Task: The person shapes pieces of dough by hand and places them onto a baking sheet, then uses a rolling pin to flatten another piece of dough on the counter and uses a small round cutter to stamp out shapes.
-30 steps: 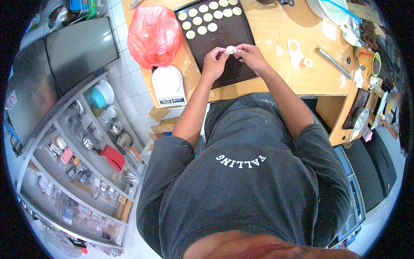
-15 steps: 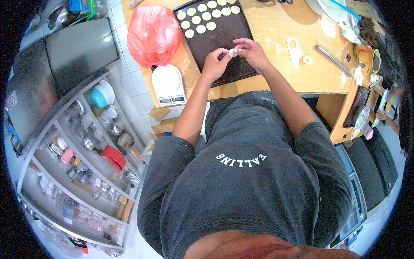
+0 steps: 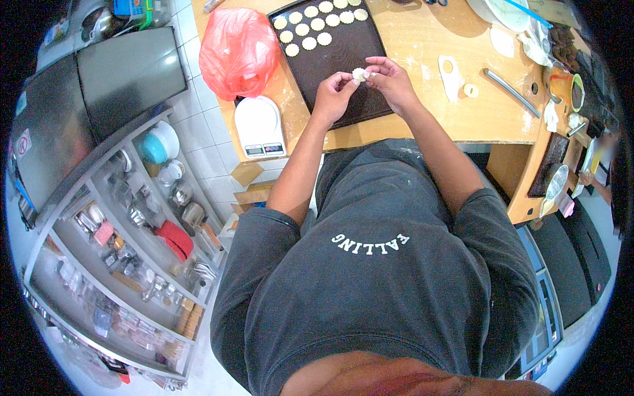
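Piece of dough (image 3: 360,74): small, pale, soft-looking, with a crimped or scalloped edge, pinched between the fingertips of both hands above the near half of a baking tray (image 3: 343,99). Left hand (image 3: 332,96): fingers curled, thumb and forefinger closed on the dough's left side. Right hand (image 3: 391,80): fingers bent over, tips gripping the dough's right side; the two hands nearly meet. Baking tray: dark, flat, rectangular, matte, lying on a wooden worktop (image 3: 422,112) of light, flour-dusted grain. Cut cookies (image 3: 317,26): pale round discs with fluted rims, set in rows at the tray's far end, well apart from the hands. Plastic bag (image 3: 238,49): red, thin, crumpled and glossy, just left of the tray. Kitchen scale (image 3: 259,127): white, smooth, rounded, with a small display, at the worktop's near left corner below the bag. Dough scrap (image 3: 450,74): flattened pale strip with a round hole, right of the tray, beside a small ring-shaped cutter (image 3: 471,90). Metal rod (image 3: 512,92): slim, grey, lying diagonally further right.
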Demonstrator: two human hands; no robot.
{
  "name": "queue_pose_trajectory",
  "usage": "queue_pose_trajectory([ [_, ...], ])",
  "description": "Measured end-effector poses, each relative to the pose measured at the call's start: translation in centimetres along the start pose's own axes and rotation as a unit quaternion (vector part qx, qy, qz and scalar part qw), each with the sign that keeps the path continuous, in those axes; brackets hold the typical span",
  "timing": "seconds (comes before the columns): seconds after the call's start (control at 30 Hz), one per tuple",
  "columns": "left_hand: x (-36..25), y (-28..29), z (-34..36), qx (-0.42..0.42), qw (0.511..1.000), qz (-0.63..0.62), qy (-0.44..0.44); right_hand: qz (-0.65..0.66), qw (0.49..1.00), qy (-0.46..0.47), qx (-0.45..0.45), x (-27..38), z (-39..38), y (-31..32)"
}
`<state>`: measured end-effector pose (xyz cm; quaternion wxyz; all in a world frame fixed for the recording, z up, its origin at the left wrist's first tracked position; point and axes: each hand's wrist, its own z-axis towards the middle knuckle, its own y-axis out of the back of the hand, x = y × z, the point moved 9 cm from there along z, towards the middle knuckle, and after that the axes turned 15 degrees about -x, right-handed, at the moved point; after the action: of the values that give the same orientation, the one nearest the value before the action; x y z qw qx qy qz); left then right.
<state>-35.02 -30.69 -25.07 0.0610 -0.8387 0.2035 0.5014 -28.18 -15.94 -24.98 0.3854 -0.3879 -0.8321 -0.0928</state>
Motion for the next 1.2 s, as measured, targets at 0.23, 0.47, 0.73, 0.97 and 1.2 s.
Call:
queue_pose_trajectory([
  [0.23,-1.1,0.5,-0.4,-0.039,0.999,0.024,-0.026,-0.028,1.0,0.002,0.006,0.3,-0.3,0.2],
  [0.47,-1.3,0.4,-0.8,-0.027,0.999,0.03,-0.037,-0.028,0.999,0.014,0.029,0.7,-0.9,0.1],
  [0.73,0.7,0.1,-1.1,-0.008,1.0,0.01,0.013,-0.057,0.997,0.035,0.03,0.9,-1.1,0.0],
  [0.97,1.5,2.4,-2.8,-0.099,0.994,0.013,0.04,-0.08,0.995,0.048,-0.041,0.6,3.1,0.4],
  [1.2,4.6,4.5,-6.4,-0.125,0.991,0.024,0.049,-0.076,0.981,0.132,-0.117,1.4,9.5,-2.5],
])
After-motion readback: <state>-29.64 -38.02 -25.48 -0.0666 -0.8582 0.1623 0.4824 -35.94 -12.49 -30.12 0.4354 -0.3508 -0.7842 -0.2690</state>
